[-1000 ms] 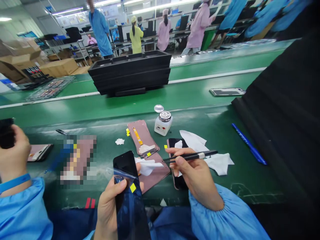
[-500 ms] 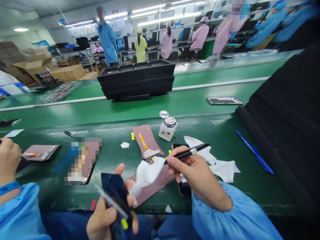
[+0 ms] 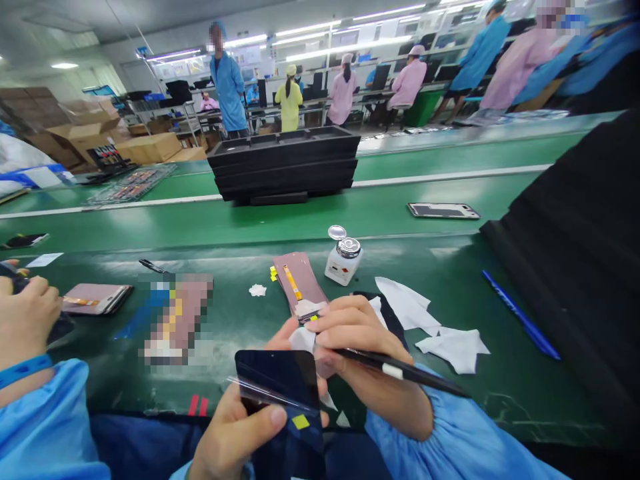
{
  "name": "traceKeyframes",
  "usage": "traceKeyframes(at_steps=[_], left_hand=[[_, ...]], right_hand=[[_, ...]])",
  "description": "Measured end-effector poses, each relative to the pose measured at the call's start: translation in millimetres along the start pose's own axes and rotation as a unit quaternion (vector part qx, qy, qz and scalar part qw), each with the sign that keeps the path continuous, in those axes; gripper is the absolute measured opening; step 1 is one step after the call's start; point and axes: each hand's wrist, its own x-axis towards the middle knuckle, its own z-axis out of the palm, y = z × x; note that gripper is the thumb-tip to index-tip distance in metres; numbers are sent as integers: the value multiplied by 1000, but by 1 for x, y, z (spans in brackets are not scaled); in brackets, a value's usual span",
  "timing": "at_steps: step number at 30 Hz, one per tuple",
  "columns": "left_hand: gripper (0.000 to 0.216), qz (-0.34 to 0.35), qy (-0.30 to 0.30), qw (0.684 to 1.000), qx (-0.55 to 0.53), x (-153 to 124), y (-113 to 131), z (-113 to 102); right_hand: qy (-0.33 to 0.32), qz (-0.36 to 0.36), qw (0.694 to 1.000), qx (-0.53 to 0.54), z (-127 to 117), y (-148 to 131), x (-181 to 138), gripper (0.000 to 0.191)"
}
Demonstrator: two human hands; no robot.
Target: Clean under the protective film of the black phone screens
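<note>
My left hand grips a phone screen, dark glossy face up, with the thumb on its front. A yellow tab sticks to the face, and a strip of clear film shows across it. At the screen's upper right edge, my right hand pinches a white wipe. A slim black tool with a white band also lies in that hand, pointing right; its kind is unclear. Just beyond the hands is a stack of pinkish-backed screens with an orange flex cable.
A white dispenser bottle stands with its lid open. White wipes and a blue pen lie to the right. Black trays are stacked behind. At left are another person's hand and more screens.
The screen in my left hand has moved right and now faces up to me. My right hand brought the wipe to its edge, and the black tool swung round to point down and right.
</note>
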Motion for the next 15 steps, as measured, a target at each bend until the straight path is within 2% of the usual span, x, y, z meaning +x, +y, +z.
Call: traceKeyframes(at_steps=[2, 4, 6, 8, 9, 10, 11, 13, 15], left_hand=[[61, -42, 14, 999, 19, -1, -4, -2], [70, -70, 45, 996, 38, -1, -8, -1], [76, -78, 57, 994, 46, -1, -13, 1], [76, -66, 57, 995, 44, 1, -18, 5], [77, -55, 57, 996, 40, 2, -20, 7], [78, -41, 59, 997, 35, 3, -20, 8], [79, -27, 62, 997, 27, 3, -21, 9], [81, -6, 69, 998, 7, 3, -19, 11], [79, -7, 70, 997, -10, 1, -17, 12]], right_hand=[[44, 61, 993, 91, 5, 7, -6, 13], [68, 167, 962, 203, 12, 9, -11, 11], [83, 299, 899, 310, 20, 8, -14, 7], [100, 401, 827, 380, 25, 6, -12, 15], [112, 429, 805, 394, 25, 6, -9, 20], [129, 439, 798, 393, 22, 7, -4, 24], [145, 438, 807, 370, 16, 11, 3, 27], [177, 403, 860, 258, -3, 24, 19, 30], [176, 351, 919, 43, -27, 44, 36, 28]])
